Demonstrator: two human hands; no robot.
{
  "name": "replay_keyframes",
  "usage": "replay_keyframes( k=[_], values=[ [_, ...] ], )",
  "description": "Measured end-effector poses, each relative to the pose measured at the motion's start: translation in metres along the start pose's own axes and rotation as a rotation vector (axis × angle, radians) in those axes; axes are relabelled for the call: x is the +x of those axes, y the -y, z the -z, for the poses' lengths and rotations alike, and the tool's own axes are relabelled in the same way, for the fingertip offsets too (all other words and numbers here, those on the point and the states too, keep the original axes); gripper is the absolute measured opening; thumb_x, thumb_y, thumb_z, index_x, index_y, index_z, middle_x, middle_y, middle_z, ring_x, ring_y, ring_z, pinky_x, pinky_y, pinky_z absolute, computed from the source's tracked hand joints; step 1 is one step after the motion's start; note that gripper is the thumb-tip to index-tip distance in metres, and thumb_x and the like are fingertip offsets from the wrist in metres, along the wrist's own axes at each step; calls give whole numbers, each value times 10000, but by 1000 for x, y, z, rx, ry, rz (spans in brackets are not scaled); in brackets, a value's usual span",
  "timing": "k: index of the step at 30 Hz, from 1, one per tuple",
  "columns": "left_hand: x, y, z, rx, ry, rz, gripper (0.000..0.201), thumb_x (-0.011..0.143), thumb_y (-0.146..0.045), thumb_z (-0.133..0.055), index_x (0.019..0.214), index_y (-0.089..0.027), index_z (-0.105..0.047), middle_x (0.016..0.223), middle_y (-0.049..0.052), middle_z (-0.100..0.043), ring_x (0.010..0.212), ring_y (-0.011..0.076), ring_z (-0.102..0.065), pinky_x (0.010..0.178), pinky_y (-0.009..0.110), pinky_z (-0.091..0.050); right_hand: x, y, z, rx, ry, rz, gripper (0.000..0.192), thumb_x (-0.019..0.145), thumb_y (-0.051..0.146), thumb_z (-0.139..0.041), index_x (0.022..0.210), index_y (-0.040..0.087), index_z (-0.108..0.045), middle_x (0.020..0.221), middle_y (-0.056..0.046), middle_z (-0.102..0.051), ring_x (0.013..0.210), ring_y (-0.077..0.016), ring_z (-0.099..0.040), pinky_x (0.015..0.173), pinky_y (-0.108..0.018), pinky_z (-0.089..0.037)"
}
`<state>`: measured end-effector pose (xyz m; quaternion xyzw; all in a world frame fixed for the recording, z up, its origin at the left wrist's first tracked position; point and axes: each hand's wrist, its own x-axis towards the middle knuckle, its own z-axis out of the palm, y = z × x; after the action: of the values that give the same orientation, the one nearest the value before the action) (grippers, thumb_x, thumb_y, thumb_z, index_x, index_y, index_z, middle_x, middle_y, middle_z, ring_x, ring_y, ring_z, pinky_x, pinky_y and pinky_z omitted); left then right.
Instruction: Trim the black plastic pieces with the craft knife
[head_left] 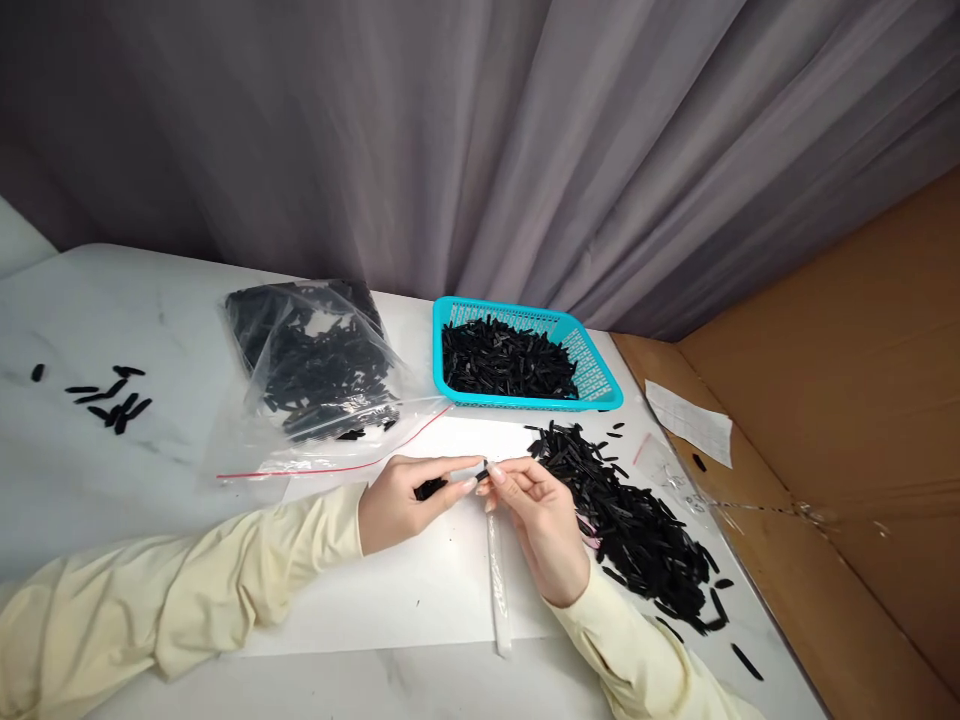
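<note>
Both hands meet over a white sheet, pinching small black parts.

Left hand (401, 500) closed around a short black piece (430, 489); right hand (536, 515) fingertips pinch the mouth of a narrow clear sleeve (496, 570) trailing toward the person. Loose heap of slim matte black strips (637, 525) just right of the right hand. More fill a teal mesh basket (600, 375) and a crinkled clear zip bag (315, 375). White marbled table (90, 470); grey curtain (480, 140) behind, cardboard (847, 420) at right.

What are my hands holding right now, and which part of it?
Left hand pinches a small black piece near one end. Right hand holds a clear narrow sleeve by its top end; its fingertips meet the left's there.
</note>
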<state>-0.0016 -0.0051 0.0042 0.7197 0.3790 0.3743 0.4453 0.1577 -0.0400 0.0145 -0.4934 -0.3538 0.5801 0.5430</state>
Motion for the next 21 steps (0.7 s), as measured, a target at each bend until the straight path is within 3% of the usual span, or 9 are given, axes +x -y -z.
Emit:
replay_keyframes(
  k=[6, 16, 21],
  values=[
    [0, 2, 0, -19, 22, -53, 231, 816, -214, -550, 990, -143, -684, 954, 58, -708, 852, 176, -662, 772, 232, -518, -4, -10, -3, 144, 36, -30, 116, 735, 274, -676, 734, 169, -625, 657, -1, -650, 575, -101, -546, 639, -252, -430],
    [3, 1, 1, 50, -11, -66, 173, 838, -185, -522, 802, -134, -683, 746, 26, -705, 653, 121, -627, 610, 196, -472, 2, -14, 2, 354, 160, -175, 93, 723, 213, -686, 765, 158, -625, 698, -52, -712, 694, -134, -668, 597, -191, -493],
    [2, 2, 1, 54, -20, -74, 181, 838, -172, -515, 835, -114, -686, 780, 49, -705, 690, 137, -638, 638, 212, -480, 4, -11, 4, 382, 197, -221, 110, 701, 190, -695, 778, 152, -626, 746, -63, -719, 719, -157, -687, 585, -185, -516]
  ],
)
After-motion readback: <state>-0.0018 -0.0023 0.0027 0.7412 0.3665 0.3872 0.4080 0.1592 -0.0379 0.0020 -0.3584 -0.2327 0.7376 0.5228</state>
